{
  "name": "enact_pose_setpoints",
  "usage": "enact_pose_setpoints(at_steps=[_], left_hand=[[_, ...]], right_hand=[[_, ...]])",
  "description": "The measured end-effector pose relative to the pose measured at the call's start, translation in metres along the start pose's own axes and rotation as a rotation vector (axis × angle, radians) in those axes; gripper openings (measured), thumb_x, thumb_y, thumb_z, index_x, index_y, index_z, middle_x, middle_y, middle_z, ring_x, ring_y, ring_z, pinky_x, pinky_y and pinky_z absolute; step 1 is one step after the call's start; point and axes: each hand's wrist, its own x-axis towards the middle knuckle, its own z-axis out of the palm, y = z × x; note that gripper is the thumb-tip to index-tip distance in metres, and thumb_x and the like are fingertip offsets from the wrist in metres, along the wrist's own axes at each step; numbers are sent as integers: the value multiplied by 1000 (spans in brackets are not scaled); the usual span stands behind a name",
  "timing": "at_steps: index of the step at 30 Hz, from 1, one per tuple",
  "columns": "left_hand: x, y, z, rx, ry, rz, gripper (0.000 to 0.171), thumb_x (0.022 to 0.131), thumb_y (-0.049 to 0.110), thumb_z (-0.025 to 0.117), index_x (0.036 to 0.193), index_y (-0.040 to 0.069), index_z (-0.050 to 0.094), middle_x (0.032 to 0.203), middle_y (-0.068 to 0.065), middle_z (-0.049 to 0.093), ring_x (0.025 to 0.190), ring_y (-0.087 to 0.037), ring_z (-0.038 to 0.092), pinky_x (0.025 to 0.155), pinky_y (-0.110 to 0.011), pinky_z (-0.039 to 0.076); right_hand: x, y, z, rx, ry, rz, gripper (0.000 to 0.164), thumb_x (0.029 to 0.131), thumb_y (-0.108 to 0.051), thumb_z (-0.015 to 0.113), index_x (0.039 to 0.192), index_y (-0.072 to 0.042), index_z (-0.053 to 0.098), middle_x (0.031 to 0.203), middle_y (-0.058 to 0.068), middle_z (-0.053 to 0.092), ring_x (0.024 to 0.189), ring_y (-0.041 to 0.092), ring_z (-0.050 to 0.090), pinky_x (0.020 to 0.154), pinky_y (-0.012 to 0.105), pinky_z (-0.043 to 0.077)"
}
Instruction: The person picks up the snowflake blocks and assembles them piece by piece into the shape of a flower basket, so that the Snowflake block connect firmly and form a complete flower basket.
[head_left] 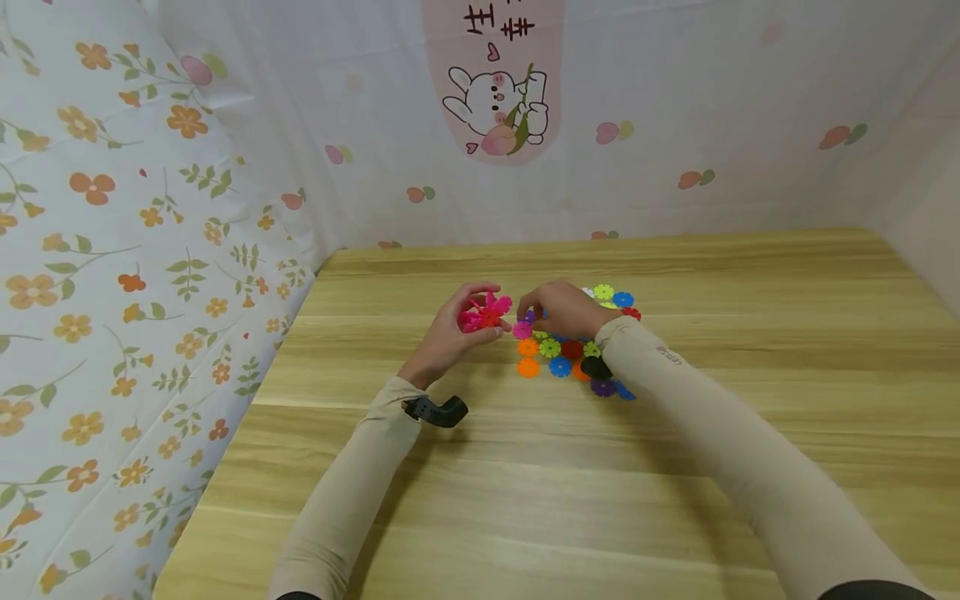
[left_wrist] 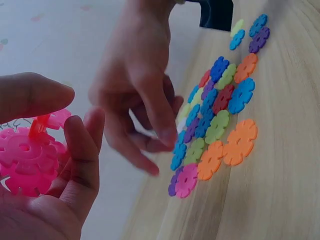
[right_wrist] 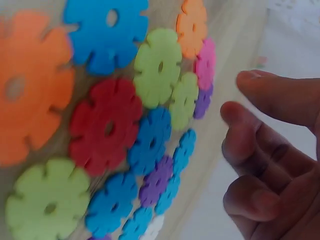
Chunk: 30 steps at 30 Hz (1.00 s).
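My left hand (head_left: 444, 340) holds a cluster of joined pink notched plastic discs (left_wrist: 27, 162) between thumb and curled fingers, raised over the table. An orange-red disc (left_wrist: 38, 128) is slotted in among the pink ones. To its right, my right hand (head_left: 568, 308) hovers over the left end of a spread of loose flower-shaped discs. Its thumb and fingers are loosely bent and apart, with nothing between them in the right wrist view. Closest to those fingers lie a loose pink disc (right_wrist: 205, 64) and a purple disc (right_wrist: 203, 102).
The loose discs lie flat, close together on the wooden table (head_left: 480, 500): orange (left_wrist: 240, 142), blue (left_wrist: 242, 96), green (left_wrist: 217, 126) and red (left_wrist: 223, 98) among them. A patterned cloth (head_left: 645, 167) hangs behind the table. Black wrist devices (head_left: 437, 411) sit on both sleeves.
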Motion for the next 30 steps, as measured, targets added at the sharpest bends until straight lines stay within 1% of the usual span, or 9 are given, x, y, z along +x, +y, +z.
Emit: enact_pose_setpoints(at_steps=[3,5,10,13,17,19,23,27,30], left_hand=[[1,2,2,10,-3,-3,58,91,7,69,144,18,47,135,-14,49,113,-29,61,94,-33,58],[2,4,3,13,-7,-4,58,91,7,70,144,19,47,136,-14,49,115,-31,60,96,-36,57],[2,6,5,11,-17,2,58,91,7,70,143,20,48,138,-14,50,117,-33,60,97,-40,57],[2,6,7,5,-29,-3,59,91,7,70,144,19,47,137,-14,50,116,-32,61,96,-38,57],[1,4,8,-7,-37,-17,59,90,7,70,143,18,47,134,-15,50,113,-30,61,94,-34,58],[2,2,9,-10,-35,-18,59,90,7,70,143,18,47,133,-15,50,112,-29,62,94,-34,58],[3,2,12,-4,-32,-12,57,90,8,71,142,19,48,135,-14,51,112,-29,62,95,-35,58],[4,3,15,-5,-40,-2,57,90,6,71,141,17,48,136,-15,50,110,-30,64,93,-34,58],[6,4,19,-24,-56,4,55,91,4,69,140,16,47,138,-16,50,110,-35,66,92,-33,58]], right_hand=[[9,-3,6,-61,-28,-2,22,93,-7,69,114,-9,76,110,10,76,94,26,70,88,42,59],[14,-4,10,-101,-39,-8,20,94,-9,69,112,-9,77,110,9,76,96,26,70,89,42,59],[19,-6,17,-154,-21,-5,10,94,-10,68,92,-8,77,93,9,71,83,23,61,80,36,56],[19,-6,19,-151,12,-7,7,93,-9,68,87,-9,73,88,9,65,76,21,55,72,32,53],[18,-5,19,-114,23,-25,7,93,-12,68,86,-10,70,79,7,62,69,20,54,67,29,50],[17,-4,18,-90,12,-25,8,92,-11,69,85,-8,70,75,6,64,68,19,55,68,29,52],[11,2,13,-26,-3,-3,1,89,-7,72,89,-7,73,81,5,70,73,19,60,72,31,56],[-2,13,6,69,2,12,8,87,-2,71,92,-6,75,85,7,71,75,19,59,71,32,54],[-16,18,-1,128,24,21,10,89,-1,68,94,-7,75,84,5,70,73,17,58,70,30,52]])
